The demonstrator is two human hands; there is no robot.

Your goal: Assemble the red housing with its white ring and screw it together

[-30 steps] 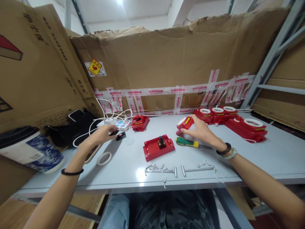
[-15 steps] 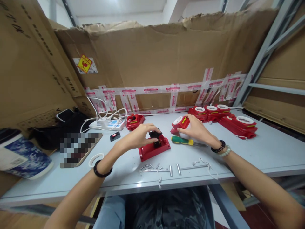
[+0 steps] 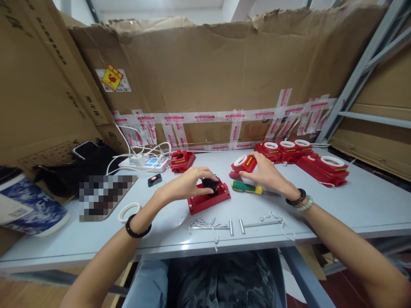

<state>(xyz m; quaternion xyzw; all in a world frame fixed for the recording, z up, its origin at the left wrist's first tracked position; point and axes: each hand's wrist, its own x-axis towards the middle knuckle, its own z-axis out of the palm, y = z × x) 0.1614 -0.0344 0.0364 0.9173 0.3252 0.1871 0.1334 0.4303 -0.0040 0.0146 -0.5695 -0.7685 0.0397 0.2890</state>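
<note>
My left hand (image 3: 192, 182) has its thumb and fingers closed on a small black part (image 3: 211, 184). That part sits at the right end of an open red housing base (image 3: 205, 204) on the table; its lower side is partly hidden. My right hand (image 3: 265, 171) grips the right side of a red housing cover (image 3: 243, 166) with a white ring, which rests on the table. Just below that hand lies a green and yellow screwdriver (image 3: 247, 187). In front of the base are several small screws (image 3: 202, 222) and two metal T-shaped rods (image 3: 260, 224).
More red housings with white rings (image 3: 285, 149) stand at the back right, another red piece (image 3: 182, 161) at the back. On the left are a power strip (image 3: 144, 164), a phone (image 3: 107, 196), a white ring (image 3: 129, 211), a small black piece (image 3: 154, 180) and a cup (image 3: 32, 205).
The black part has gone lower into the red base under my left hand. My right hand stays on the red cover. The view has shifted slightly.
</note>
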